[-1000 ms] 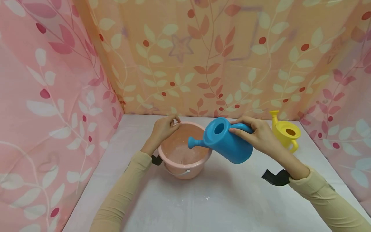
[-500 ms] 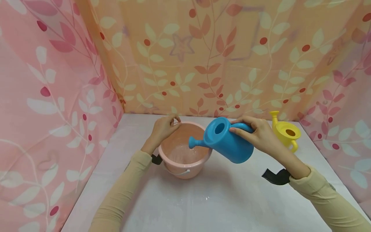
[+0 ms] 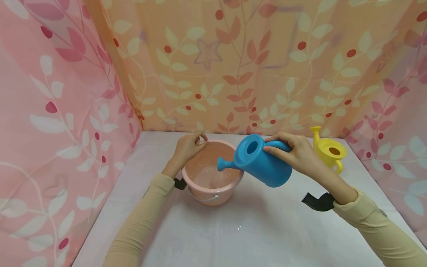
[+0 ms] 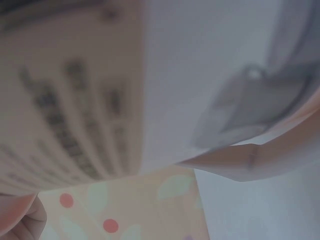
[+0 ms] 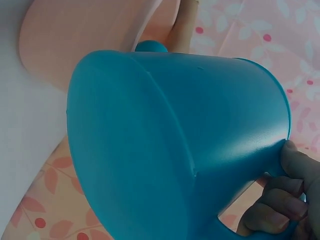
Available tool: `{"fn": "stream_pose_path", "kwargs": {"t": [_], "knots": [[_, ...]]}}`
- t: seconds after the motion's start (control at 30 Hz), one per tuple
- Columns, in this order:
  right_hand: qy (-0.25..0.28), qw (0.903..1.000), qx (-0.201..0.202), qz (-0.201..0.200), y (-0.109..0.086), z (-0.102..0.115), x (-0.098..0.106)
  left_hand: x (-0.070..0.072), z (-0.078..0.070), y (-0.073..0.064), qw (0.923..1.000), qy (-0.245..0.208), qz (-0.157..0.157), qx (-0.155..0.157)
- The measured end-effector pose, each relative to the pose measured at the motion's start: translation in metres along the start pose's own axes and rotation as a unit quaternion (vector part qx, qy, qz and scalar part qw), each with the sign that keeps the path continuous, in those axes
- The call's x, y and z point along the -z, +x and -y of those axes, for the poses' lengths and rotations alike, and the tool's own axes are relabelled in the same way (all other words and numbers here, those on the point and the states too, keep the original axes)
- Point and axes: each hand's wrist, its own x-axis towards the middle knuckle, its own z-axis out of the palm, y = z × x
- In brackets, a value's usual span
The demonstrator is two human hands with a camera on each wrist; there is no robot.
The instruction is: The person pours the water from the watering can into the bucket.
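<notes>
My right hand (image 3: pixel 298 154) grips the handle of a blue watering can (image 3: pixel 263 163), its fingers curled through the loop in the right wrist view. The can is tilted, raised above the table, with its spout pointing left over the inside of a pink bucket (image 3: pixel 213 198). The bucket stands upright and has a white handle hanging at its front; glints and ripples show on its inner bottom. At the bucket's far left rim, my left hand (image 3: pixel 188 150) holds on with bent fingers and thumb. In the left wrist view, a blurred pale surface with dark print covers most of the picture.
A yellow watering can (image 3: pixel 330 154) stands at the back right, behind my right hand. Some water drops (image 3: pixel 237 227) lie on the white tabletop (image 3: pixel 267 241) in front of the bucket. Patterned cloth (image 3: pixel 233 74) walls off the back and both sides.
</notes>
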Motion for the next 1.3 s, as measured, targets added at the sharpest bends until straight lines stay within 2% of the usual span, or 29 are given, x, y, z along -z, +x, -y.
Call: {"fn": "stream_pose_path", "kwargs": {"t": [1.3], "knots": [[-0.006,0.9998,-0.011,0.013,-0.004,0.0014,0.0097,0.0,0.0,0.0,1.0,0.0,0.002,0.008]]}}
